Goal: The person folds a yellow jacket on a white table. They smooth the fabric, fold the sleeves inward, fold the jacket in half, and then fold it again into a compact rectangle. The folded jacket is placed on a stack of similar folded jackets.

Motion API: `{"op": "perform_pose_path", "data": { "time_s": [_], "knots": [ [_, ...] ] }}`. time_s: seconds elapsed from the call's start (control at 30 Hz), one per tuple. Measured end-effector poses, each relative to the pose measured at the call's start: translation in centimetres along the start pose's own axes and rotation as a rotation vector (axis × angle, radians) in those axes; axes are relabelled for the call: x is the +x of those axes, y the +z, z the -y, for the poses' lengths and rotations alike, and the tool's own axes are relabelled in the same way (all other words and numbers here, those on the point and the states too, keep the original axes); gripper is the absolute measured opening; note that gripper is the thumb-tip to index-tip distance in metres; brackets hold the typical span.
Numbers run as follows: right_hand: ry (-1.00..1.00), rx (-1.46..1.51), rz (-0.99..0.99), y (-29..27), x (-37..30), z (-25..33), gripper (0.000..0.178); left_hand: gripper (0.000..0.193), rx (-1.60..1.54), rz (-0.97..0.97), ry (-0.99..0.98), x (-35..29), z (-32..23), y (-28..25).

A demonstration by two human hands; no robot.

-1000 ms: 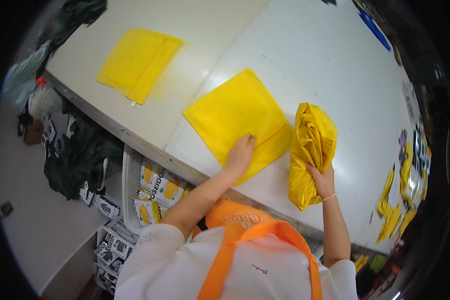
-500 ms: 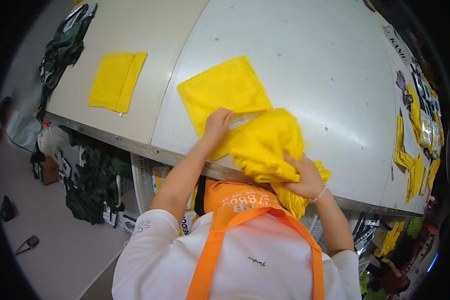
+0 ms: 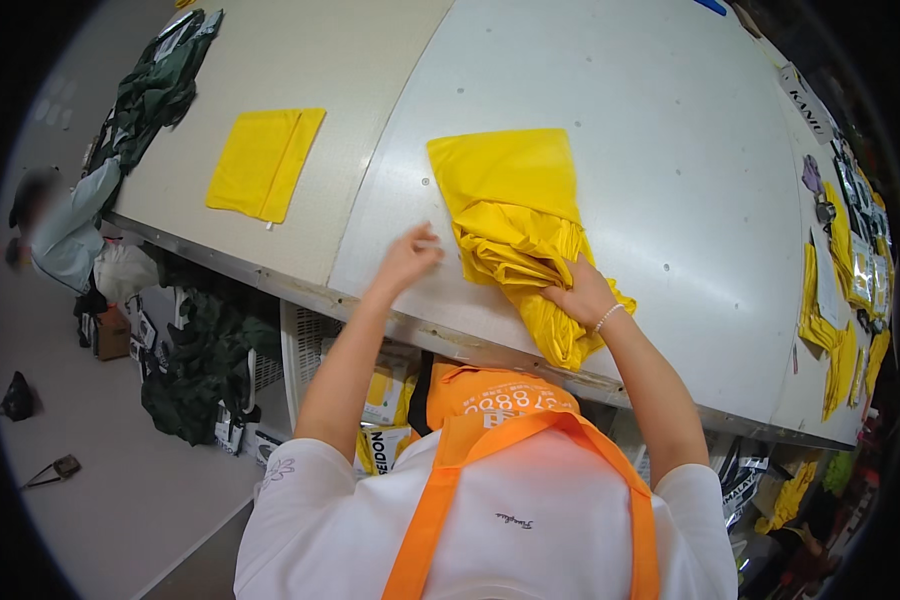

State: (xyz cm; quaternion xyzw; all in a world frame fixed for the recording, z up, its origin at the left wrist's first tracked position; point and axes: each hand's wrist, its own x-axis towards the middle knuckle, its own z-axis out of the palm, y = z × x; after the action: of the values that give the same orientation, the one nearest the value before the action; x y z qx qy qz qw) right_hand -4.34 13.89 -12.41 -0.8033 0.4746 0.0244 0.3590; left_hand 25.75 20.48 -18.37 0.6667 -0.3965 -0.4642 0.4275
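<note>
A flat yellow fabric pouch (image 3: 505, 165) lies on the pale worktable in front of me. Thin yellow cloth (image 3: 515, 245) is bunched against its near end and trails toward the table's front edge. Whether part of this cloth is inside the pouch, I cannot tell. My right hand (image 3: 582, 297) is closed on the bunched cloth from the right side. Just left of the bundle, my left hand (image 3: 410, 258) hovers above the table, fingers loosely bent and apart, holding nothing. A second yellow pouch (image 3: 265, 163), folded flat, rests farther left.
Dark green garments (image 3: 160, 90) lie at the table's far left, near a co-worker's sleeve (image 3: 75, 210). Yellow pieces and packets (image 3: 840, 300) line the right side. Below the front edge (image 3: 440, 340) are crates and more dark green cloth (image 3: 200, 370).
My left hand has let go of the pouch and moved left. The right hand has pushed the bunched cloth away from me, and the pouch now sits farther right.
</note>
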Motion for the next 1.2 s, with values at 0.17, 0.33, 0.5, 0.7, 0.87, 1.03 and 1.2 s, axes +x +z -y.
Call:
{"op": "perform_pose_path", "data": {
  "time_s": [0.17,0.33,0.5,0.7,0.87,1.03,1.2],
  "knots": [
    [0.039,-0.079,-0.08,-0.3,-0.2,3.2,0.077,0.033,0.175,0.013,0.036,1.6,2.9,5.2],
    [0.158,-0.304,-0.084,0.2,-1.2,3.9,0.074,0.025,0.347,-0.017,0.161,-1.0,-6.5,4.6],
    [0.15,-0.09,-0.225,-0.5,0.8,2.5,0.069,0.02,0.641,0.189,0.469,-9.4,-6.5,10.6],
    [0.12,-0.273,-0.204,-1.5,-1.0,4.4,0.068,0.021,0.592,0.106,0.376,-4.4,-13.5,7.6],
    [0.059,-0.381,-0.132,-0.8,-1.5,5.7,0.06,0.019,1.002,0.098,0.702,2.2,-13.6,11.4],
    [0.003,-0.498,0.005,1.0,0.2,2.7,0.049,0.011,1.033,0.341,0.833,-1.5,-15.0,14.5],
    [0.069,-0.361,-0.242,-0.7,-0.6,2.9,0.041,0.03,0.736,0.195,1.076,-3.8,-14.5,11.9]
  ]
}}
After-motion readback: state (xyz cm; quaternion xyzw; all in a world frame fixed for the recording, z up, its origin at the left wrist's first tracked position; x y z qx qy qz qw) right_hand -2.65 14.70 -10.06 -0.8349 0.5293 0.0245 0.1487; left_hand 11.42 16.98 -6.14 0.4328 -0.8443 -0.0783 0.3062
